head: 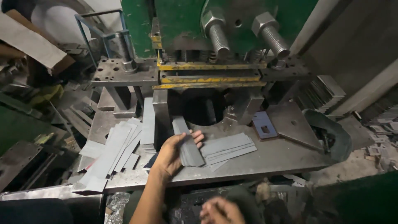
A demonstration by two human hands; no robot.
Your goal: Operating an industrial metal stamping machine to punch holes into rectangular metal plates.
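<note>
Grey metal strip (187,141) is lying under the left hand (172,155), on the steel surface (273,159) in front of the green press (232,25). Its long axis is running from the near edge of the surface up toward the dark round opening (203,108) of the press, leaning slightly to the left, and the far end is pointing into this opening. The grip of the left hand is closing around the near end of the strip: the thumb is sitting on the left edge and the fingers (197,137) are curling over the top, so the hand is holding it, not only touching. I cannot tell if it is one strip or a few together.

Just to the right, a fanned pile of similar strips (228,148) is lying almost crosswise to the held one. To the left, longer pale sheets (114,153) are leaning over the edge of the surface.

The right hand (222,210) is staying low, below the surface, well apart from the strip. It is blurred, and I cannot tell if it is holding anything.
</note>
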